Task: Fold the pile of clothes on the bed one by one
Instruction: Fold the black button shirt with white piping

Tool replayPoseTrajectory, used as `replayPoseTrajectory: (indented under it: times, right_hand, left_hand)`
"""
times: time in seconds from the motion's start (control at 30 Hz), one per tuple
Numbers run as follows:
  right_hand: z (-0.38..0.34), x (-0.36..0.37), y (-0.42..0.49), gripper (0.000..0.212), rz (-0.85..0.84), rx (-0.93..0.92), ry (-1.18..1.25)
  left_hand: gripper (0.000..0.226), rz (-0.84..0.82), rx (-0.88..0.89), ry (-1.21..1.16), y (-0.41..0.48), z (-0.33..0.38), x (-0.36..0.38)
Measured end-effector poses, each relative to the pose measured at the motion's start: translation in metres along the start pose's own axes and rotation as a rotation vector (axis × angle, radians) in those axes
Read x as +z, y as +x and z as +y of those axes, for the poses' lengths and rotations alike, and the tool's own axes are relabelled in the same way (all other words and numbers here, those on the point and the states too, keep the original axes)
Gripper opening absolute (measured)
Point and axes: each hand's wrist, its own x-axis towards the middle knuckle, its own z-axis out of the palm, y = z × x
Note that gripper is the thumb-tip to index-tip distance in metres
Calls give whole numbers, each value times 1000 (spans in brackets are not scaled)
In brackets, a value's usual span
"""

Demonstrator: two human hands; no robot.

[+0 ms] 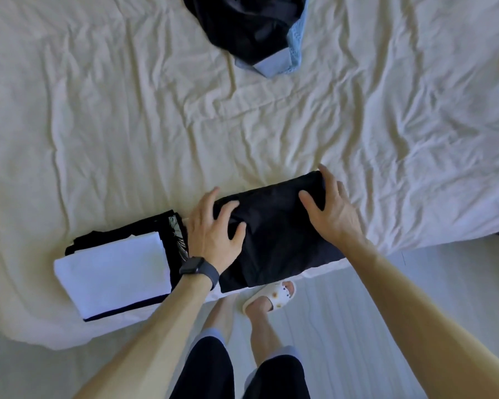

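A folded black garment [277,234] lies at the near edge of the bed [127,125]. My left hand [211,228], with a dark watch at the wrist, rests on the garment's left end with its fingers spread. My right hand [332,205] lies on the far right corner, thumb on top and straight fingers along the edge. To the left sits a stack of folded clothes [116,266] with a white piece on top of black ones. A loose pile of dark and light blue clothes [251,30] lies at the far middle of the bed.
The bed is covered by a wrinkled cream sheet [386,110]. Its near edge runs just below the folded garment. My legs and a white slipper [271,295] stand on the pale floor [357,326] beside the bed.
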Motion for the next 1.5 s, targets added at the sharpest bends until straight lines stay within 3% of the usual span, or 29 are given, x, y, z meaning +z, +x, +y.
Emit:
replayPoseTrajectory:
  times: [0.07,0.27,0.43,0.53,0.63,0.73,0.83,0.97,1.1,1.2,1.3,1.5]
  right_hand:
    - [-6,5,3,49,43,-70,-72]
    - [-5,17,15,30,94,-75,-53]
    - [0,21,13,56,58,68,17]
    - [10,18,-13,64,135,30,-45]
    - [25,21,-40,55,218,37,-74]
    - [27,30,-42,46,195,127,36]
    - [17,36,-38,43,195,125,74]
    - [15,28,-33,45,264,86,-156]
    - [6,29,-33,52,403,-123,-308]
    - [-2,44,-28,52,291,-262,-433]
    - [4,52,-11,53,208,-281,-482]
    - [37,73,13,54,216,-344,-476]
  left_hand:
    - [22,-147,56,-30,15,-6,-5]
    - [21,-306,-95,-108,60,-27,-11]
    - [16,-350,-172,-203,69,-36,1]
    - [18,-319,-184,-224,65,-33,6]
    - [35,-119,-22,-5,49,-21,3]
    - [44,90,239,136,16,4,4]
    - [61,-69,404,139,-20,29,20]
    - [80,-223,303,219,-29,29,43]
    - [80,-227,285,246,-29,26,57]
    - [72,-148,249,224,-33,28,59]
    - [71,-81,212,231,-20,19,58]
    - [79,-90,86,198,-14,-11,78]
